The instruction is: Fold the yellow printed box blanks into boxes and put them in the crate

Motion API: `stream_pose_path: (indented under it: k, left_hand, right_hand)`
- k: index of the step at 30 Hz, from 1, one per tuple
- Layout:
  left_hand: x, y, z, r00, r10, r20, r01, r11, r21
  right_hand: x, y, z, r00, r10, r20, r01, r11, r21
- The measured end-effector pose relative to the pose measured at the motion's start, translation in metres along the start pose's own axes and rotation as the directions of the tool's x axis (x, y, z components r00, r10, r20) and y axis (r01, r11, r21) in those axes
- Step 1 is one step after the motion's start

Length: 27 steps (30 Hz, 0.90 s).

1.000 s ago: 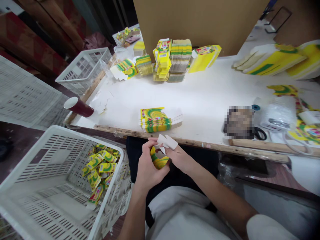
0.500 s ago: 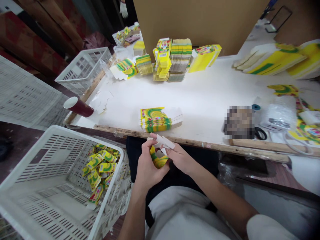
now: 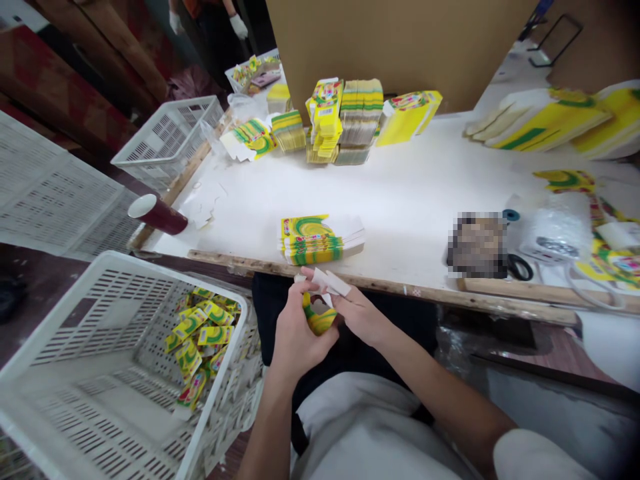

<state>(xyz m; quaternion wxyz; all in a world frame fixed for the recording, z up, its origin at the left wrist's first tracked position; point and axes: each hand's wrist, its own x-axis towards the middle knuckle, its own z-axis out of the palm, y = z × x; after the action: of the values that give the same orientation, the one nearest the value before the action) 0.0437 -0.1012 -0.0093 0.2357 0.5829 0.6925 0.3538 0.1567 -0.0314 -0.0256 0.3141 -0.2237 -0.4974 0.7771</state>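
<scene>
Left hand: the grip is curled, fingers and thumb wrapped around the yellow-and-green carton. Right hand: the grip is nearly closed at the carton's white flap, holding it at the upper end; the exact fingertip contact is partly hidden. The carton is located just outside the front edge of the bench, above the person's lap, between both hands.

A row of cartons lies on the bench near the middle of the front edge, directly beyond the hands. A dark red cup lies tilted at the left edge, near the front left corner. A white crate stands beside the front left corner, below bench level, with small yellow packs inside.

Along the back edge, carton bundles stand before a brown cardboard panel. A stack of large yellow sheets occupies the back right area. Toward the right end of the front edge are black scissor handles and a clear plastic container.

Beyond the back left corner, a co-worker's white-gloved hand is visible.
</scene>
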Motion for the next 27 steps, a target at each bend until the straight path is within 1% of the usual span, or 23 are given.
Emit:
stream_pose_path:
  k: [2,4,7,9,11,14,16,18,19,21,22,25,27]
  left_hand:
    - [-0.001,-0.001,-0.001,0.999,-0.041,0.026,0.041,0.999,-0.006]
    - [-0.001,-0.004,-0.001,0.998,-0.048,0.044,0.05,0.998,-0.027]
    - [0.0,-0.009,-0.001,0.999,0.027,0.033,-0.025,0.998,-0.056]
    - [0.001,-0.013,0.001,0.997,0.074,0.003,-0.074,0.996,-0.052]
    - [0.001,-0.016,0.004,0.997,0.066,-0.036,-0.068,0.997,-0.039]
    - [0.001,-0.017,0.006,0.996,-0.024,-0.09,0.02,0.999,-0.044]
    - [0.001,-0.016,0.005,0.992,-0.074,-0.1,0.072,0.997,-0.031]
    - [0.002,-0.014,0.001,0.992,-0.085,-0.096,0.087,0.996,0.021]
    - [0.003,-0.013,-0.001,0.991,-0.081,-0.107,0.085,0.996,0.038]
    - [0.005,-0.013,-0.004,0.991,-0.06,-0.122,0.066,0.997,0.048]
    - [0.006,-0.013,-0.004,0.99,-0.046,-0.135,0.053,0.997,0.049]
    - [0.01,-0.018,-0.001,0.977,0.012,-0.212,0.001,0.998,0.063]
    - [0.012,-0.022,0.003,0.967,0.059,-0.249,-0.04,0.996,0.082]
  right_hand:
    - [-0.001,-0.002,-0.002,0.999,-0.044,0.015,0.046,0.986,-0.161]
    - [-0.003,-0.006,-0.004,0.992,-0.09,0.084,0.111,0.949,-0.295]
    - [-0.008,-0.011,-0.003,0.964,-0.16,0.21,0.243,0.851,-0.466]
    - [-0.011,-0.01,0.0,0.951,-0.182,0.249,0.294,0.776,-0.557]
    - [-0.01,-0.006,0.002,0.954,-0.183,0.238,0.293,0.733,-0.613]
    - [-0.006,0.002,0.001,0.963,-0.214,0.164,0.269,0.718,-0.642]
    - [-0.002,0.004,-0.004,0.963,-0.255,0.089,0.251,0.723,-0.644]
    - [0.002,0.004,-0.009,0.957,-0.291,0.016,0.23,0.721,-0.653]
    - [0.003,0.004,-0.012,0.954,-0.3,0.014,0.233,0.708,-0.667]
    - [0.005,0.003,-0.016,0.963,-0.255,0.083,0.239,0.675,-0.698]
    - [0.006,0.002,-0.017,0.97,-0.211,0.125,0.235,0.66,-0.714]
    - [0.008,-0.005,-0.019,0.977,-0.118,0.178,0.213,0.611,-0.762]
    - [0.008,-0.013,-0.021,0.974,-0.081,0.211,0.218,0.572,-0.791]
